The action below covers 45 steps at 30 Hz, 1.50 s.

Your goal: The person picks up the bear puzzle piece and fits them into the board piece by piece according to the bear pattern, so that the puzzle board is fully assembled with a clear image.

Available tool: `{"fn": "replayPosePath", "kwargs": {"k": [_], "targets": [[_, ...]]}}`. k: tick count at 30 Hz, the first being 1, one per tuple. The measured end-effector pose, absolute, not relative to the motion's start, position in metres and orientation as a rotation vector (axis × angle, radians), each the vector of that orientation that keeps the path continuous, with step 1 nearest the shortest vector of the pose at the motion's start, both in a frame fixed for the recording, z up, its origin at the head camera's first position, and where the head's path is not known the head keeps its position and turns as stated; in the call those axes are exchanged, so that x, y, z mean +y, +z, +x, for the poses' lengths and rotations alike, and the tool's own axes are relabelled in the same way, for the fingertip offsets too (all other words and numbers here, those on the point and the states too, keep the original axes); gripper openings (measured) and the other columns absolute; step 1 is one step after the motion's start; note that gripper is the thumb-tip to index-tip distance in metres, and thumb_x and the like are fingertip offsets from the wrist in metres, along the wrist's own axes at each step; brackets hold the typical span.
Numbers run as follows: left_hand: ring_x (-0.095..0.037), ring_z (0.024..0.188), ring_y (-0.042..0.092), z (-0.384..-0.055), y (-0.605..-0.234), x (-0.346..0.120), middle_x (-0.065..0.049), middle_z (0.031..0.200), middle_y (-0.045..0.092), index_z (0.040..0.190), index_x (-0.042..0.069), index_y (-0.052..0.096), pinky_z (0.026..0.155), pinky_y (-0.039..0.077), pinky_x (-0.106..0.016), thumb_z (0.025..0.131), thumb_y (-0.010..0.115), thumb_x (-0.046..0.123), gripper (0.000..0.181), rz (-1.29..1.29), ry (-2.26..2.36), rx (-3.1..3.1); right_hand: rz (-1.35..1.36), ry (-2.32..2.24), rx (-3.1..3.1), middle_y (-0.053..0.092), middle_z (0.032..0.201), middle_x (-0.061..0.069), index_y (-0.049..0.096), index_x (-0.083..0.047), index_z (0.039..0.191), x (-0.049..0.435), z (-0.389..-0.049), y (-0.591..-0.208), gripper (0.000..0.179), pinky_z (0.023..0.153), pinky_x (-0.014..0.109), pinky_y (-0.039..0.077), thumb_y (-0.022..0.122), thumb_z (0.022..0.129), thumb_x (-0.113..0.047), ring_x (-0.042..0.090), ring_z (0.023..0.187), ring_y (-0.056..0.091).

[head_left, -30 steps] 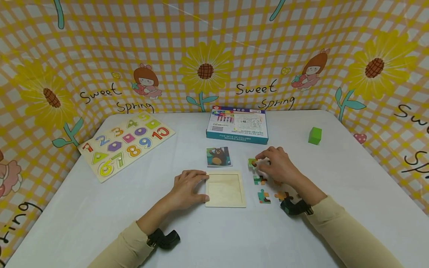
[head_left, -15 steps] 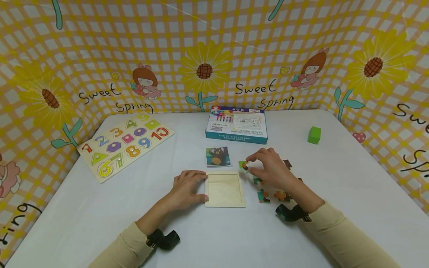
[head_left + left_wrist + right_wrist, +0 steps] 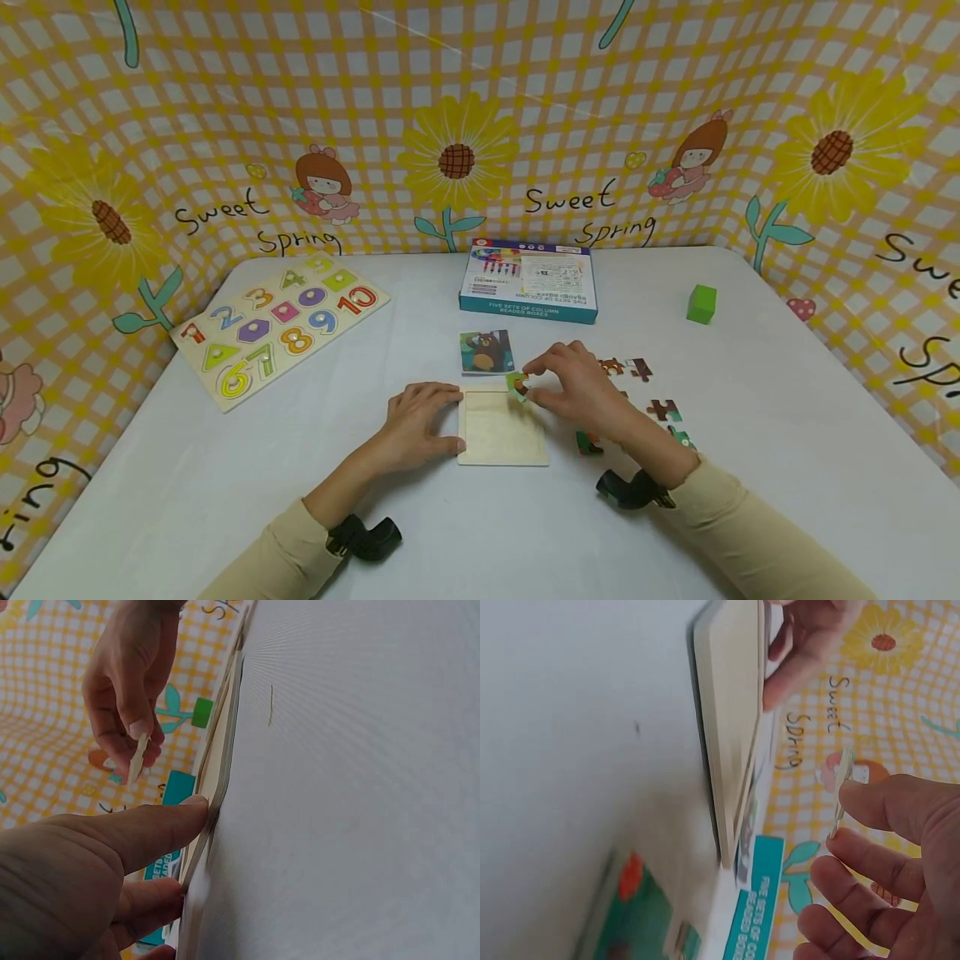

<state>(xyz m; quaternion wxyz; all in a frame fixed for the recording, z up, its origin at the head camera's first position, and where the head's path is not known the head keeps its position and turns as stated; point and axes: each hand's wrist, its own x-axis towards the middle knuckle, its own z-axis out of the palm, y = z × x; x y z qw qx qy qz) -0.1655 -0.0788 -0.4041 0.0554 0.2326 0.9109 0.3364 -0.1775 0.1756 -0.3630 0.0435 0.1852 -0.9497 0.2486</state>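
Note:
My right hand (image 3: 581,387) pinches a green and brown jigsaw puzzle piece (image 3: 516,385) between thumb and fingertips. The piece hangs over the upper right part of a shallow square wooden puzzle tray (image 3: 502,457); seen from the right wrist, the piece (image 3: 842,784) is edge-on and above the tray (image 3: 731,712). My left hand (image 3: 420,429) touches the tray's left side, thumb near the bottom corner and fingers near the top one. In the left wrist view its thumb (image 3: 161,829) lies straight against the tray's edge. The tray's inside is bare wood.
Several loose puzzle pieces (image 3: 663,409) lie right of the tray, some hidden under my right forearm. A bear picture card (image 3: 487,352) lies behind the tray. Farther back are a teal box (image 3: 528,283) and a green block (image 3: 702,304). A number board (image 3: 281,321) lies at left.
My right hand has lifted the puzzle piece from the spread at right and carried it left over the tray. The left hand has stayed at the tray's edge.

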Motion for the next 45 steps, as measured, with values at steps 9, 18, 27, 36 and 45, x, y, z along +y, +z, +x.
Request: {"fn": "replayPosePath", "kwargs": {"k": [9, 18, 27, 36, 45], "targets": [[-0.031, 0.129, 0.035, -0.165, -0.403, -0.078, -0.006, 0.137, 0.051, 0.127, 0.01, 0.056, 0.102, 0.021, -0.057, 0.074, 0.076, 0.026, 0.06, 0.698, 1.015, 2.774, 0.664, 0.741, -2.891, 0.064, 0.095, 0.005, 0.071, -0.01, 0.101, 0.156, -0.181, -0.37, 0.025, 0.082, 0.04, 0.038, 0.072, 0.077, -0.02, 0.024, 0.096, 0.047], [-0.031, 0.129, 0.035, -0.165, -0.403, -0.078, -0.006, 0.137, 0.05, 0.128, 0.011, 0.056, 0.102, 0.022, -0.057, 0.074, 0.076, 0.027, 0.06, 0.694, 1.001, 2.779, 0.677, 0.702, -2.953, 0.064, 0.093, 0.004, 0.071, -0.011, 0.099, 0.141, -0.186, -0.374, 0.024, 0.083, 0.041, 0.038, 0.073, 0.077, -0.022, 0.024, 0.095, 0.047], [-0.031, 0.129, 0.036, -0.165, -0.403, -0.078, -0.006, 0.136, 0.051, 0.128, 0.011, 0.056, 0.102, 0.023, -0.057, 0.074, 0.077, 0.028, 0.06, 0.677, 0.991, 2.783, 0.683, 0.679, -3.026, 0.065, 0.096, 0.004, 0.071, -0.012, 0.1, 0.134, -0.189, -0.378, 0.024, 0.083, 0.038, 0.039, 0.072, 0.078, -0.022, 0.022, 0.094, 0.047], [-0.03, 0.13, 0.034, -0.165, -0.402, -0.077, -0.006, 0.136, 0.051, 0.128, 0.011, 0.056, 0.103, 0.022, -0.056, 0.074, 0.077, 0.028, 0.06, 0.673, 0.996, 2.778, 0.714, 0.606, -3.026, 0.062, 0.094, 0.003, 0.071, -0.013, 0.1, 0.13, -0.192, -0.383, 0.026, 0.078, 0.035, 0.037, 0.073, 0.077, -0.026, 0.021, 0.092, 0.047], [-0.031, 0.13, 0.034, -0.165, -0.403, -0.078, -0.006, 0.137, 0.05, 0.128, 0.011, 0.056, 0.102, 0.022, -0.057, 0.075, 0.077, 0.028, 0.06, 0.68, 1.0, 2.776, 0.735, 0.53, -3.018, 0.06, 0.092, 0.001, 0.07, -0.016, 0.099, 0.128, -0.192, -0.385, 0.027, 0.078, 0.034, 0.037, 0.074, 0.077, -0.031, 0.021, 0.093, 0.046]]}}
